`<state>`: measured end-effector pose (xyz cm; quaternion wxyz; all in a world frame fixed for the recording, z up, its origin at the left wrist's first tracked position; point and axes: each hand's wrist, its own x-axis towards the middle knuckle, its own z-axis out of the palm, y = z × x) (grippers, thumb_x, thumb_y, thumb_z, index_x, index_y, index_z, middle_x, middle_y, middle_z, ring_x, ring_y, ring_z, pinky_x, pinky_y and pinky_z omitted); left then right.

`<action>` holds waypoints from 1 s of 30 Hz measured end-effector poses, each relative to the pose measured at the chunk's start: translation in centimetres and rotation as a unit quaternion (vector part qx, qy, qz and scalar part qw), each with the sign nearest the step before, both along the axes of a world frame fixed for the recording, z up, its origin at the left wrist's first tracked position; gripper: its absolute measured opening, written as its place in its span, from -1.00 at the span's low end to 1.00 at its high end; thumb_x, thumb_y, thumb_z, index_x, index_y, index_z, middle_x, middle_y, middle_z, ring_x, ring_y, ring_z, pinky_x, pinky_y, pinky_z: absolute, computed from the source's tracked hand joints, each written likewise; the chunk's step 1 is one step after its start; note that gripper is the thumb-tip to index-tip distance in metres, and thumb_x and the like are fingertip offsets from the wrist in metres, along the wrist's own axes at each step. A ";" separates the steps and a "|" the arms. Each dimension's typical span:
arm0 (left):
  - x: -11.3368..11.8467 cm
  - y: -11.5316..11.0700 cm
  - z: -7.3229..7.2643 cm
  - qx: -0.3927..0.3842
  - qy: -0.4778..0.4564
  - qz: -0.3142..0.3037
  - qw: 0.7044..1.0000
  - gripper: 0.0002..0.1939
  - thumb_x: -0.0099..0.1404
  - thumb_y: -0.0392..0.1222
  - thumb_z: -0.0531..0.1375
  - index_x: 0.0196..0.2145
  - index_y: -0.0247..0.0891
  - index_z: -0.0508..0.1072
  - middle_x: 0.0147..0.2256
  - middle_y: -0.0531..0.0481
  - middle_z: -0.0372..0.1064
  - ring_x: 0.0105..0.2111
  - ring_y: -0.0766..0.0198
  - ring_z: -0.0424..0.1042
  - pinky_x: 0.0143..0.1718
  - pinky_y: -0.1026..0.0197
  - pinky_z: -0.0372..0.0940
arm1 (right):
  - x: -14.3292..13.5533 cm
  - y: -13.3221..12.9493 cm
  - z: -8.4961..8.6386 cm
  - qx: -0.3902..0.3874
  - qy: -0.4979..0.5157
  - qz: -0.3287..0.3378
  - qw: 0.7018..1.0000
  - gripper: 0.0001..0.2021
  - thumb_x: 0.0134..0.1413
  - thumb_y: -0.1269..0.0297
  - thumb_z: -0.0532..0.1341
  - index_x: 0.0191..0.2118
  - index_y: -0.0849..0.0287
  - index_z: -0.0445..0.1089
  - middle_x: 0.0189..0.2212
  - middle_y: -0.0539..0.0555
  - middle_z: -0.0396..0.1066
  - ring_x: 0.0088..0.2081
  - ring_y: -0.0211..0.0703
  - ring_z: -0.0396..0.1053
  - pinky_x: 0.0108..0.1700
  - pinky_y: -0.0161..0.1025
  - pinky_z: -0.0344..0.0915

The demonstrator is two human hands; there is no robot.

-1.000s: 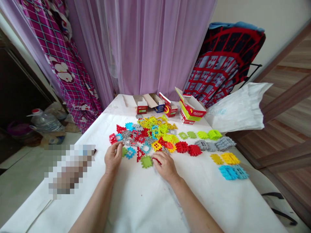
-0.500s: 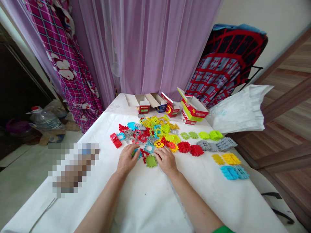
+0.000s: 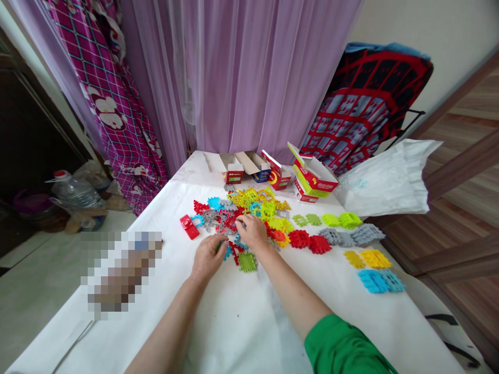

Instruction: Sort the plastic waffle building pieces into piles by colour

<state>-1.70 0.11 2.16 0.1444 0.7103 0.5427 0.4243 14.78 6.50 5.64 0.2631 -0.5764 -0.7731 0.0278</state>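
A mixed pile of toothed plastic pieces (image 3: 249,200) in yellow, red, grey and blue lies mid-table. My left hand (image 3: 209,253) is closed at the pile's near left edge, fingers curled round something I cannot make out, with a bit of green at the fingertips. Over the middle of the pile reaches my right hand (image 3: 252,231), its fingers pinched together at red and grey pieces; what they grip is hidden. A green square piece (image 3: 247,262) lies just below the right hand. To the right are stacks of red pieces (image 3: 299,239) and blue pieces (image 3: 374,280).
Open boxes (image 3: 233,174) stand along the table's back edge, beside a white bag (image 3: 384,179). A red object (image 3: 189,227) lies left of the pile. Grey pieces (image 3: 366,235), yellow pieces (image 3: 375,258) and green pieces (image 3: 350,219) sit at the right. A pixelated patch covers something at left.
My right hand has moved forward and left, from the pile's near edge to over its middle. The left hand stays at nearly the same spot. The view has shifted slightly.
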 end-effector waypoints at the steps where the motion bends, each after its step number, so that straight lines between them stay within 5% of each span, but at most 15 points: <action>1: 0.0 0.0 0.1 -0.003 0.000 -0.001 1.000 -0.77 0.30 -0.11 0.08 -0.28 -0.14 0.53 -0.32 -0.02 0.57 -0.29 0.21 0.52 -0.18 0.15 0.39 | -0.5 0.6 0.3 -0.011 -0.006 -0.016 1.000 -0.82 0.21 0.24 0.17 -0.22 0.03 0.53 -0.26 0.04 0.55 -0.21 -0.13 0.42 -0.18 -0.27 0.26; 7: 0.0 -0.1 0.1 -0.018 0.004 0.005 1.000 -0.76 0.31 -0.13 0.07 -0.28 -0.13 0.54 -0.32 -0.02 0.57 -0.29 0.20 0.53 -0.19 0.15 0.40 | -3.1 2.8 1.6 -0.076 -0.037 -0.053 0.995 -0.74 0.18 0.06 0.17 -0.34 0.01 0.56 -0.38 0.05 0.56 -0.33 -0.11 0.45 -0.34 -0.25 0.22; 11: 0.0 0.0 0.1 -0.015 0.003 0.008 1.000 -0.76 0.31 -0.15 0.07 -0.28 -0.14 0.55 -0.32 -0.04 0.57 -0.29 0.19 0.53 -0.19 0.15 0.40 | -3.6 2.9 2.1 -0.104 -0.008 -0.049 0.993 -0.83 0.13 0.16 0.20 -0.35 -0.03 0.56 -0.42 -0.04 0.55 -0.39 -0.17 0.43 -0.39 -0.30 0.18; 19: 0.1 -0.1 0.3 -0.015 0.020 -0.012 1.000 -0.77 0.31 -0.17 0.07 -0.29 -0.15 0.54 -0.35 -0.02 0.56 -0.32 0.20 0.52 -0.22 0.16 0.38 | 2.1 -0.3 3.8 0.097 -0.074 -0.041 0.992 -0.81 0.20 0.27 0.15 -0.35 0.11 0.50 -0.38 0.11 0.50 -0.31 -0.11 0.39 -0.25 -0.24 0.19; 24: 0.0 -0.1 0.1 -0.015 0.012 -0.011 1.000 -0.76 0.32 -0.14 0.06 -0.29 -0.14 0.53 -0.34 -0.03 0.56 -0.31 0.20 0.51 -0.21 0.15 0.37 | 5.0 -4.9 2.2 0.113 -0.102 0.047 0.987 -0.83 0.17 0.25 0.19 -0.41 0.08 0.49 -0.48 0.06 0.47 -0.39 -0.15 0.38 -0.29 -0.25 0.18; 30: -0.1 -0.1 0.3 -0.020 0.021 -0.015 0.999 -0.75 0.32 -0.13 0.05 -0.31 -0.14 0.53 -0.35 -0.03 0.56 -0.32 0.20 0.52 -0.23 0.15 0.37 | 8.0 -4.5 0.6 0.089 0.009 -0.038 0.995 -0.75 0.18 0.30 0.10 -0.41 0.06 0.51 -0.44 0.02 0.52 -0.39 -0.17 0.42 -0.33 -0.28 0.22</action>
